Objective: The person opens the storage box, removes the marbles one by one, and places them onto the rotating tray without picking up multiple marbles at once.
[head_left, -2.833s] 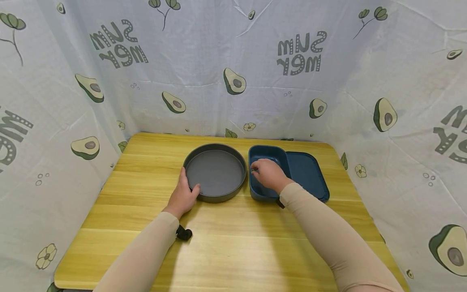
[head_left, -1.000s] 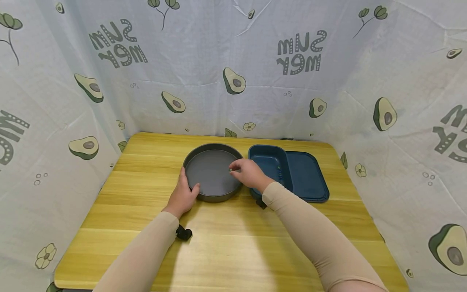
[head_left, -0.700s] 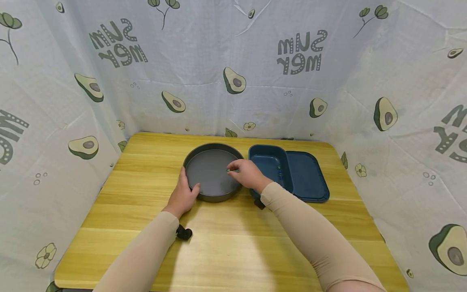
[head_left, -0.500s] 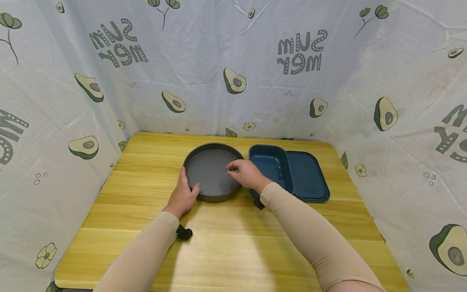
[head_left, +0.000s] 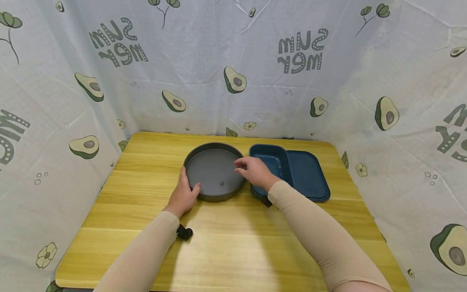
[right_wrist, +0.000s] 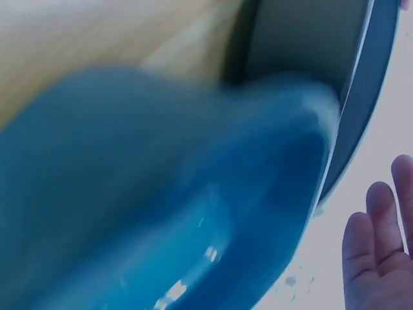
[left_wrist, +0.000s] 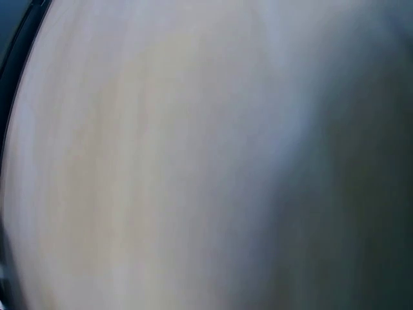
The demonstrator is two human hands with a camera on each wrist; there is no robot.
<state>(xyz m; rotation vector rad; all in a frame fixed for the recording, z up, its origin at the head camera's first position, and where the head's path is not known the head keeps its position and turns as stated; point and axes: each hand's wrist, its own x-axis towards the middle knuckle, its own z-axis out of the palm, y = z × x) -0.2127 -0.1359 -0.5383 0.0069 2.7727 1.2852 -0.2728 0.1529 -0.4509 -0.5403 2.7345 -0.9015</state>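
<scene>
A round grey cake pan [head_left: 213,168] sits on the table in the head view. My left hand [head_left: 183,194] holds its left rim, thumb over the inside and fingers along the outer wall. On the pan's floor lies a small shiny marble [head_left: 221,183]. My right hand [head_left: 253,170] hovers over the pan's right rim with nothing seen in it; its fingers [right_wrist: 381,226] look loosely extended in the right wrist view. Beneath that hand stands a deep blue plastic container [head_left: 268,149], partly covered by it. Several tiny marbles [head_left: 280,167] lie inside.
A flat dark blue lid [head_left: 308,174] lies against the container's right side. The wooden table [head_left: 219,251] meets a printed curtain [head_left: 204,48] at the back. The left wrist view is mostly a blurred pale surface.
My right hand came left from the container to above the pan with a marble pinched, let it go, and has drawn back slightly right. The left hand stays put.
</scene>
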